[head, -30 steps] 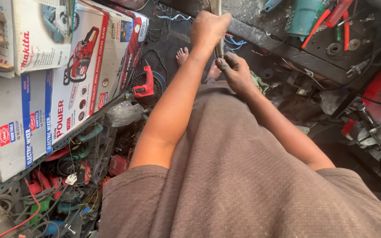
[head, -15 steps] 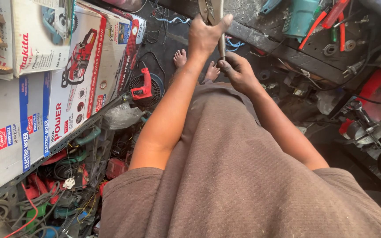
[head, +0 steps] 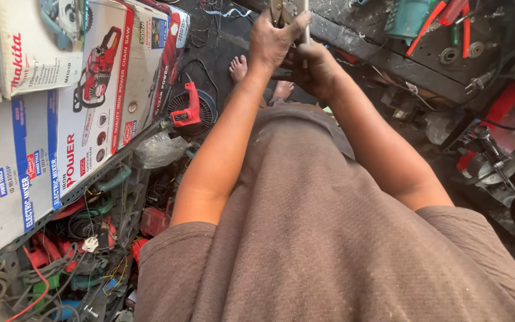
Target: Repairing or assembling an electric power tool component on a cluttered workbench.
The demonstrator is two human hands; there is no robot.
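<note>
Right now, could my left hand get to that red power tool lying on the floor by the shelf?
Probably yes, with a bend down. The left hand is closed around a metal tool up front, so it would have to let go first. The red power tool lies lower, left of the arm, with nothing between them.

Stacked cardboard tool boxes (head: 61, 107) on a metal shelf (head: 78, 194), red power tool (head: 187, 110) beside a clear plastic bag (head: 161, 149), tangled cables and red tools (head: 73, 250) below the shelf, teal machine (head: 408, 18) and red-handled tools (head: 433, 21) on a dark tabletop (head: 424, 65), red machine (head: 508, 128) at right
</note>
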